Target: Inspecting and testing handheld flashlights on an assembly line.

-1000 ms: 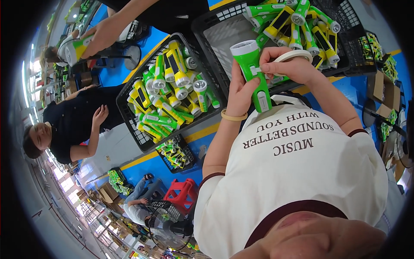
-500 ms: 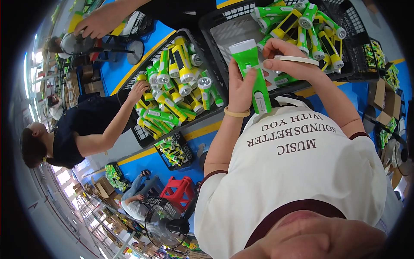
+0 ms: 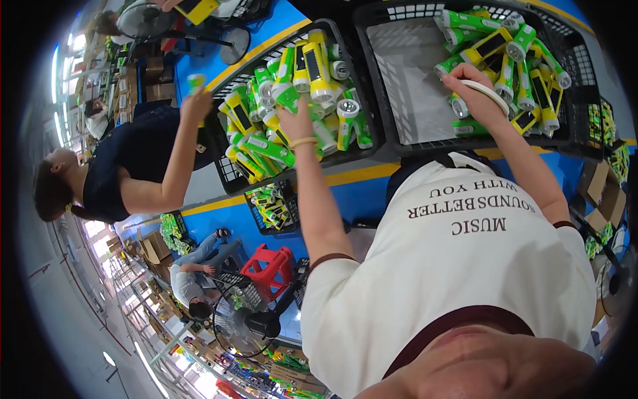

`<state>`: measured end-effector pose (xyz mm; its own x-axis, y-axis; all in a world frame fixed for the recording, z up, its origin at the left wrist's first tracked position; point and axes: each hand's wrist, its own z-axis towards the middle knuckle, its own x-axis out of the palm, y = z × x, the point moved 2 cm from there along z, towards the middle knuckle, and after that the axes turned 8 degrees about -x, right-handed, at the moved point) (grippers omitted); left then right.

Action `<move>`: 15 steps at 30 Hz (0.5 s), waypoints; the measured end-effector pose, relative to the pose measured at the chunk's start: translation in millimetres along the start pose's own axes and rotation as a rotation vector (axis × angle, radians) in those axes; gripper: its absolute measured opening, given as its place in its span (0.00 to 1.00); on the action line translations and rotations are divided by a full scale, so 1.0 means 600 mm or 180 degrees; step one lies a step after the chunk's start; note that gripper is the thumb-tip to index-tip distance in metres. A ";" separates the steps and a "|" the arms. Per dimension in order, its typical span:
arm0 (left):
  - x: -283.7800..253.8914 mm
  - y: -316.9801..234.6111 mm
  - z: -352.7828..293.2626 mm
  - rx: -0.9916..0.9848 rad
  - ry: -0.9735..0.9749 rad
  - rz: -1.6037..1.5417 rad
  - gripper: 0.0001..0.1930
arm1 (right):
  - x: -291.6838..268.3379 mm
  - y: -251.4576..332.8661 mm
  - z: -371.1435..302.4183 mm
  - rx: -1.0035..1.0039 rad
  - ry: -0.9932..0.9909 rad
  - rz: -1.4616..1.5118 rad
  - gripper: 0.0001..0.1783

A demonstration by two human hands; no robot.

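My left hand [image 3: 297, 125] reaches into the left black basket [image 3: 372, 110], its fingers closed on a green flashlight [image 3: 287, 97] that lies on the heap. Around it are several green-and-white and yellow flashlights [image 3: 316, 66], some with dark panels. A beige band [image 3: 303, 141] circles the left wrist. My right hand [image 3: 477, 93] hovers over the right black basket [image 3: 399, 133] with thumb and fingers pinched together; whatever is between them, if anything, is too small to tell. A white ring [image 3: 490, 95] is looped about that hand. Flashlights [image 3: 505, 56] fill this basket's right part.
At the left a co-worker in dark clothes [image 3: 133, 156] holds a blurred flashlight [image 3: 195, 83]. Below the left basket stand a smaller flashlight basket [image 3: 282, 227], a red stool [image 3: 269, 266] and a fan [image 3: 242, 319]. Another person [image 3: 189, 279] sits beyond.
My left hand has moved left, from holding a green flashlight before my chest to the left basket. My right hand has come away from that flashlight. The co-worker's hand has lifted from the basket.
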<state>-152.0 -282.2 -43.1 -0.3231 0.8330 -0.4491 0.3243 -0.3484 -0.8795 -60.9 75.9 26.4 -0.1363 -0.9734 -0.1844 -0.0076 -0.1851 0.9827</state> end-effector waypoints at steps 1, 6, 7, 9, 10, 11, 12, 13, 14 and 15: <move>-0.016 0.020 0.024 0.0566 -0.0109 0.1361 0.24 | -0.008 -0.011 -0.003 0.0068 0.0030 -0.0009 0.11; -0.015 0.074 0.004 0.0663 -0.0085 0.2140 0.32 | -0.088 -0.057 -0.036 0.0609 -0.0618 0.0141 0.10; 0.001 0.036 -0.015 0.1023 -0.0544 0.2412 0.32 | -0.109 -0.054 -0.047 0.0757 -0.0830 0.0255 0.10; 0.082 -0.083 -0.097 0.2500 -0.1471 0.2115 0.32 | -0.165 -0.093 -0.063 0.0656 -0.1021 0.0410 0.10; 0.148 -0.112 -0.140 0.2351 -0.0734 0.0579 0.27 | -0.177 -0.084 -0.068 0.0628 -0.1194 0.0691 0.09; 0.221 -0.139 -0.184 0.2160 0.0779 0.0537 0.23 | -0.189 -0.078 -0.070 0.0644 -0.1225 0.0684 0.09; 0.279 -0.147 -0.221 0.2094 0.1766 0.1218 0.21 | -0.197 -0.072 -0.072 0.0709 -0.1337 0.0688 0.10; 0.343 -0.107 -0.246 0.1985 0.2476 0.1110 0.24 | -0.201 -0.067 -0.073 0.0768 -0.1392 0.0697 0.10; 0.397 -0.067 -0.268 0.1903 0.2614 0.1572 0.29 | -0.207 -0.070 -0.075 0.0654 -0.1235 0.0559 0.10; 0.433 -0.052 -0.286 0.1474 0.2985 0.2112 0.31 | -0.212 -0.069 -0.077 0.0719 -0.1218 0.0516 0.10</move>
<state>-93.7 18.8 -105.6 0.6068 0.3569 -0.7103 -0.2241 -0.7805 -0.5836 2.8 201.0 8.4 -0.5084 -0.8597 -0.0500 -0.1655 0.0406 0.9854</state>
